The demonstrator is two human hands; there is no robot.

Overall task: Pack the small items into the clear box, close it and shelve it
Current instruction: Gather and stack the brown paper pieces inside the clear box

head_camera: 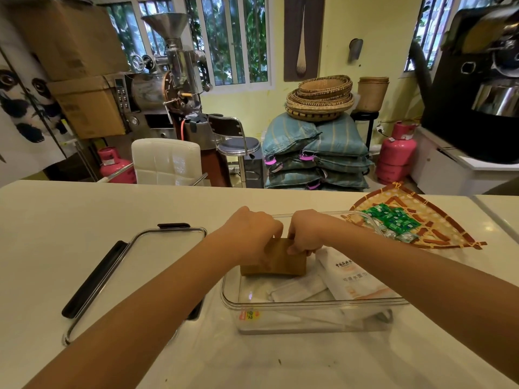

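The clear box [309, 306] stands open on the white counter in front of me. Inside it lie flat white packets [297, 290] and a white printed pouch [351, 279] leaning at the right. Both hands hold a brown cardboard packet [278, 263] upright inside the box's far left part: my left hand [252, 231] grips its left top, my right hand [304, 233] its right top. The box's clear lid [118, 273] with black clips lies flat to the left. Several small green sachets [393, 220] rest on a woven fan-shaped tray [449, 234] at the right.
The white counter [84, 214] stretches left and toward me. Beyond its far edge stand a white chair [165, 161], a bar stool [238, 144], a coffee roaster, stacked sacks with baskets and pink gas cylinders [396, 155].
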